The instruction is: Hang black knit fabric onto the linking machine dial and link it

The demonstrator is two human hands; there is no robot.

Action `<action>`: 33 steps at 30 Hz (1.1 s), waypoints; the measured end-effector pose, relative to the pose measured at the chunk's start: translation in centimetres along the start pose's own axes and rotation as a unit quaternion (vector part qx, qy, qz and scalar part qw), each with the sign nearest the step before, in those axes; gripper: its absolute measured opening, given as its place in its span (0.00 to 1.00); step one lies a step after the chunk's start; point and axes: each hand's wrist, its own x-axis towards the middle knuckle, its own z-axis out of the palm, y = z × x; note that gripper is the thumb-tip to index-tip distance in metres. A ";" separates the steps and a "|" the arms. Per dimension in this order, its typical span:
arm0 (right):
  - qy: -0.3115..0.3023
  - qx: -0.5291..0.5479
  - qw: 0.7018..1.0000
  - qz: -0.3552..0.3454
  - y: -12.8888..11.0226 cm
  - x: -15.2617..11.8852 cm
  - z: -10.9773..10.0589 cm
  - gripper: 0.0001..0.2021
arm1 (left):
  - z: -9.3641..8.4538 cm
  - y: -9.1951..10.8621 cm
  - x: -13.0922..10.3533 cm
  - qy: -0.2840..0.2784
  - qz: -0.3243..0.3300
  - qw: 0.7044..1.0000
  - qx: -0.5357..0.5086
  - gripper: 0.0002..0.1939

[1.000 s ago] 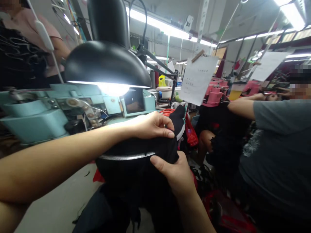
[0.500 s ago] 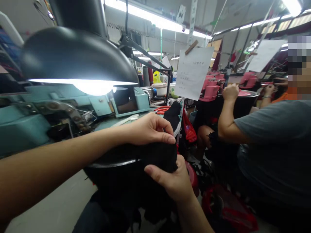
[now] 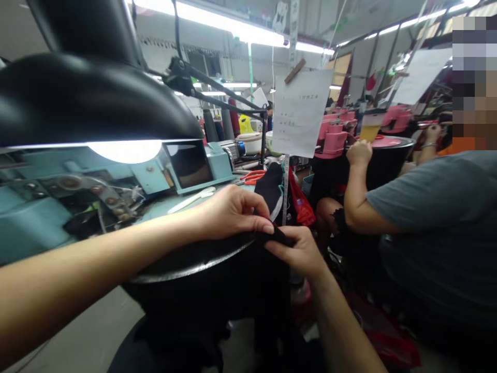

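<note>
My left hand reaches in over a round machine dial with a toothed silvery rim. Its thumb and fingertips pinch the edge of a piece of black fabric. Close by on the right, my right hand grips the same edge between thumb and fingers, palm side partly hidden. The fabric passes over the dial's right side, and dark cloth hangs beneath the rim. Where fabric and dial meet is too dark to make out.
A black lamp hangs low at upper left above a teal machine. Orange-handled scissors lie behind my hands. A paper sheet hangs ahead. On the right sits a co-worker, a hand on a cup of yellow drink.
My right hand has moved up beside my left, and the fabric edge is now gathered between them. The view has shifted slightly. The co-worker's cup has come into sight.
</note>
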 end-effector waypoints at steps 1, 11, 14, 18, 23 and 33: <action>-0.034 -0.002 0.999 0.006 -0.9 0.2 -1.6 0.17 | -0.1 0.2 0.2 -0.011 0.009 1.000 0.011 0.14; -0.076 0.087 0.990 0.079 -0.7 2.1 -3.9 0.15 | 0.1 1.6 4.2 -0.083 -0.004 0.995 0.062 0.16; -0.010 0.295 0.948 0.116 0.9 0.5 -0.7 0.20 | 0.4 1.5 3.9 -0.039 -0.013 0.997 0.072 0.14; -0.068 0.267 0.950 0.145 -0.5 -0.9 1.4 0.20 | 0.4 0.8 3.6 -0.049 0.004 0.998 0.033 0.13; -0.075 0.304 0.942 0.118 -2.2 -0.1 3.1 0.14 | 0.1 -0.2 3.6 -0.033 0.005 0.998 -0.044 0.14; -0.010 0.273 0.962 0.021 -0.5 0.0 4.5 0.13 | 0.4 0.8 3.7 0.010 -0.035 0.996 -0.079 0.11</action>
